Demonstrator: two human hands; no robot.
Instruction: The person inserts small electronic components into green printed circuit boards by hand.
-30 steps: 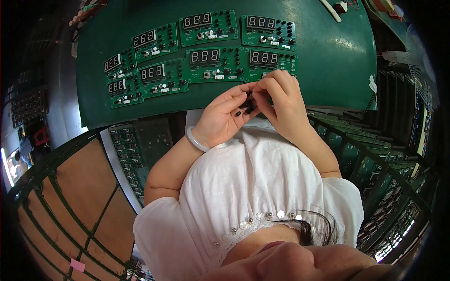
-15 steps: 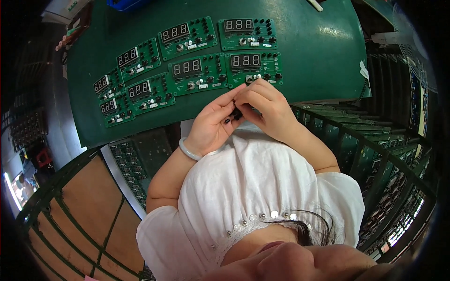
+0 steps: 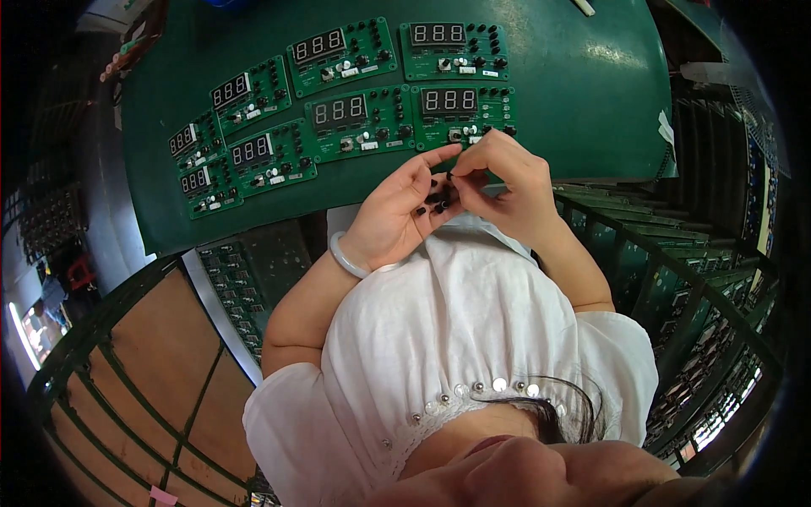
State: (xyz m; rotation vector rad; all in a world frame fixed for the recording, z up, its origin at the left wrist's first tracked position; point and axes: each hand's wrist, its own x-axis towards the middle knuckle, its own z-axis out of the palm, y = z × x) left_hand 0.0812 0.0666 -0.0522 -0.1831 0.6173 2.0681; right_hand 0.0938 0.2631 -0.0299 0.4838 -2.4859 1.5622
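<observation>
Black bits [image 3: 442, 205] sitting in left hand [image 3: 395, 204], cupping probably to stop spills; right hand [image 3: 514, 182] pinching one just beside

1. Eight circuit boards [image 3: 358, 122] lie on the counter [image 3: 583, 110] in two rows, one behind the other.
2. Small parts [image 3: 438, 201] lie in the left hand [image 3: 390, 211], before the nearer row; the right hand [image 3: 513, 186] is just right of it.
3. A rack [image 3: 676, 279] stands right of the person [image 3: 456, 313], a panel [image 3: 165, 363] left.
</observation>
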